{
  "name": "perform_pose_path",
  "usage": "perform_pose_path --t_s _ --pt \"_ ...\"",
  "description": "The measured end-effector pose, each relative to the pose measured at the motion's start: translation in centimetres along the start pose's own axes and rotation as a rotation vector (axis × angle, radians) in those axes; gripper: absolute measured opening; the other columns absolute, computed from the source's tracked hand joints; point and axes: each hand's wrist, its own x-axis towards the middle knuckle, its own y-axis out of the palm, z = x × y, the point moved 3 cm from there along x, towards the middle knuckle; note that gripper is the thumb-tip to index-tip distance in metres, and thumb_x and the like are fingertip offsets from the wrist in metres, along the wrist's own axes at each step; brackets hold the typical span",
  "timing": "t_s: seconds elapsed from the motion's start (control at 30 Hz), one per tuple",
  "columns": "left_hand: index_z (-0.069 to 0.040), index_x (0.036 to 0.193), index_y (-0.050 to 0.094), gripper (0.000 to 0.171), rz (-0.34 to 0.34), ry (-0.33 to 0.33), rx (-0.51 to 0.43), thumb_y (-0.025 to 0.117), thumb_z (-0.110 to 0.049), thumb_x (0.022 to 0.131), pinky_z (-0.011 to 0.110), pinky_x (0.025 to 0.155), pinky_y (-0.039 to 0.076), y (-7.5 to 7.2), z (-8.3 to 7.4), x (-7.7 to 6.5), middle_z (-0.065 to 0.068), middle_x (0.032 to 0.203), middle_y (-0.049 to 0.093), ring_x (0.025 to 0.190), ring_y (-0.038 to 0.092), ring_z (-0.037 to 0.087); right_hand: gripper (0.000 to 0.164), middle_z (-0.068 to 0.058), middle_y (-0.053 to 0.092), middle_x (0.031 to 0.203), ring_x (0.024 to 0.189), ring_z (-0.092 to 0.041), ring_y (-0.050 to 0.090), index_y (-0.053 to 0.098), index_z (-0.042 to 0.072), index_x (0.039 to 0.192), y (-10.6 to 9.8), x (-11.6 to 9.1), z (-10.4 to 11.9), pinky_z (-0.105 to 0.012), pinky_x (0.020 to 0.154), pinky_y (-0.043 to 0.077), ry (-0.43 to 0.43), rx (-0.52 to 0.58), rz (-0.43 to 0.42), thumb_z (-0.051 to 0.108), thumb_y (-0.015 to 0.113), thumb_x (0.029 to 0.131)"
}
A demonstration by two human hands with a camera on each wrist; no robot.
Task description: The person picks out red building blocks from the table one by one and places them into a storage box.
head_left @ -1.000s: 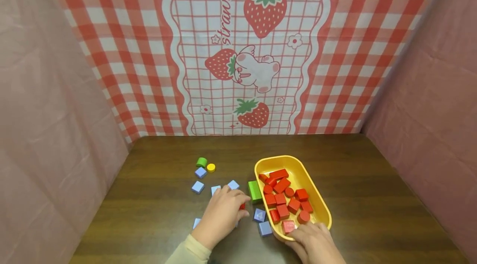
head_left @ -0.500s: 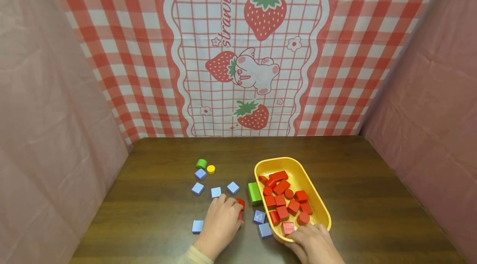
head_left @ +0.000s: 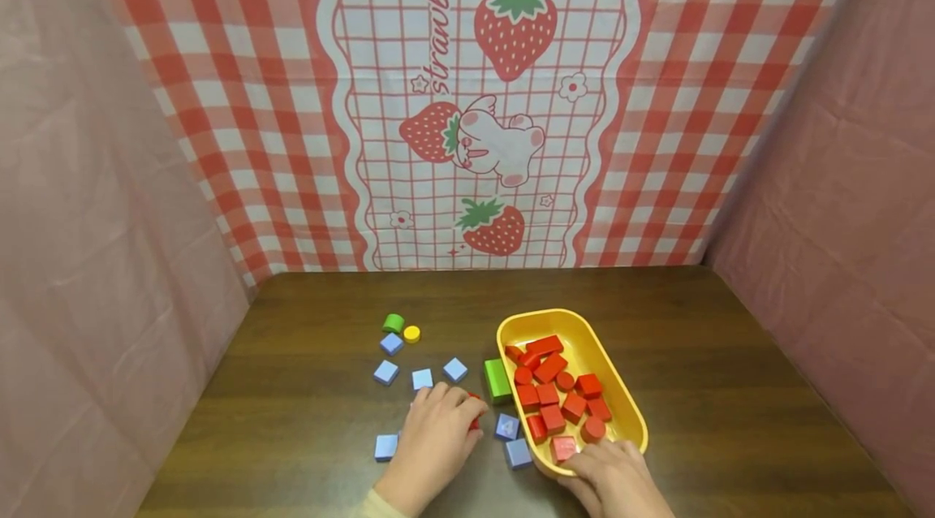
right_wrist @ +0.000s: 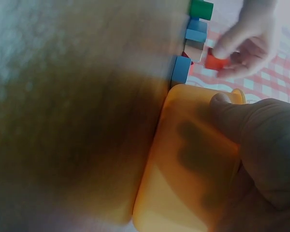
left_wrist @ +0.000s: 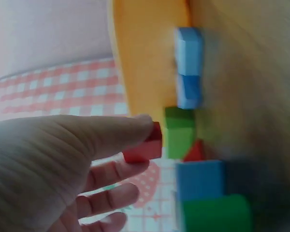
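My left hand [head_left: 437, 435] pinches a red block [left_wrist: 144, 150] between thumb and index finger, held above the table just left of the yellow tray [head_left: 612, 376]. Its other fingers are spread, as the left wrist view shows. Another small red piece [left_wrist: 195, 152] lies on the table beyond the held block. My right hand [head_left: 617, 473] grips the tray's near rim, thumb on the outer wall [right_wrist: 183, 145]. Several red blocks [head_left: 553, 418] lie inside the tray, mostly along its left side and near end.
Against the tray's left side stand a green block [head_left: 497, 381] and two blue blocks [head_left: 518, 453]. Farther left lie several blue blocks [head_left: 386, 373], a green arched block [head_left: 393, 323] and a yellow disc [head_left: 412, 334]. A checked cloth [head_left: 277, 177] hangs behind the table.
Half a second ago my left hand was lower, its fingers at red blocks on the table; now it has lifted one slightly. My right hand has stayed on the tray.
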Motion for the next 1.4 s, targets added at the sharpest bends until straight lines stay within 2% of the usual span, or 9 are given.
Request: perform_pose_path --t_s 0.2,0.33,0.5,0.7,0.83,1.0,1.13,1.27,1.4 --pt "-0.022 0.102 0.074 0.024 -0.054 0.017 -0.198 0.08 -0.035 0.082 0.034 0.076 0.043 -2.1 -2.3 1.5 -0.011 0.097 0.069 0.089 0.051 0.01 0.005 0.027 0.058 0.078 0.078 -0.005 0.053 0.071 0.035 0.086 0.0 -0.1 0.1 -0.039 0.074 0.036 -0.008 -0.015 -0.034 0.039 0.074 0.086" --pt "-0.023 0.101 0.073 0.024 -0.069 0.066 -0.277 0.078 -0.038 0.083 0.032 0.076 0.044 -1.9 -4.2 3.0 -0.016 0.095 0.068 0.085 0.048 0.007 0.007 0.026 0.062 0.083 0.082 -0.005 0.055 0.073 0.036 0.091 0.0 -0.3 0.0 -0.039 0.074 0.037 -0.014 -0.012 -0.062 0.038 0.076 0.085" --pt "-0.026 0.099 0.072 0.022 -0.007 0.116 -0.184 0.077 -0.04 0.083 0.03 0.079 0.042 0.2 -5.8 4.9 -0.016 0.091 0.068 0.083 0.046 0.008 0.015 0.024 0.065 0.091 0.087 -0.007 0.056 0.073 0.035 0.097 0.1 -0.3 -0.1 -0.039 0.074 0.038 -0.037 -0.016 -0.085 0.036 0.078 0.083" --pt "-0.028 0.099 0.071 0.023 0.194 0.125 -0.003 0.074 -0.045 0.085 0.028 0.074 0.039 2.9 -6.8 6.4 -0.012 0.087 0.067 0.08 0.044 0.01 0.014 0.026 0.062 0.087 0.084 -0.007 0.054 0.073 0.037 0.097 0.2 -0.1 -0.1 -0.04 0.074 0.038 -0.031 -0.007 -0.063 0.037 0.077 0.083" --pt "-0.028 0.096 0.069 0.022 0.269 0.109 0.035 0.075 -0.046 0.084 0.028 0.07 0.038 3.5 -7.3 7.1 -0.012 0.082 0.065 0.076 0.046 0.01 0.013 0.027 0.06 0.085 0.082 -0.007 0.054 0.072 0.037 0.095 0.1 -0.1 -0.1 -0.039 0.073 0.038 -0.038 -0.009 -0.079 0.038 0.077 0.083" --pt "-0.027 0.095 0.07 0.023 0.3 0.092 0.026 0.075 -0.046 0.084 0.03 0.072 0.04 3.7 -7.8 7.7 -0.012 0.077 0.064 0.073 0.047 0.011 0.015 0.027 0.061 0.086 0.082 -0.006 0.054 0.073 0.037 0.095 0.0 -0.3 0.1 -0.037 0.071 0.038 -0.056 -0.026 -0.133 0.038 0.078 0.082" --pt "-0.029 0.092 0.069 0.018 0.293 0.146 -0.009 0.073 -0.045 0.086 0.028 0.07 0.039 4.0 -8.1 7.9 -0.013 0.074 0.063 0.071 0.048 0.01 0.016 0.025 0.063 0.091 0.085 -0.006 0.055 0.072 0.038 0.096 0.0 -0.3 0.0 -0.037 0.071 0.038 -0.062 -0.031 -0.142 0.036 0.079 0.081" --pt "-0.034 0.092 0.069 0.011 0.292 0.211 -0.057 0.073 -0.043 0.086 0.024 0.065 0.037 4.6 -8.2 7.9 -0.019 0.075 0.062 0.068 0.048 0.007 0.015 0.025 0.062 0.091 0.086 -0.006 0.054 0.07 0.04 0.094 0.1 -0.1 0.0 -0.037 0.071 0.038 -0.052 -0.019 -0.112 0.035 0.078 0.082" --pt "-0.038 0.097 0.072 0.012 0.3 0.209 -0.042 0.073 -0.042 0.086 0.025 0.063 0.04 5.1 -8.2 7.9 -0.021 0.079 0.065 0.067 0.051 0.005 0.014 0.026 0.061 0.092 0.087 -0.006 0.054 0.069 0.04 0.095 0.1 -0.1 -0.1 -0.038 0.072 0.038 -0.034 -0.003 -0.073 0.036 0.077 0.084"
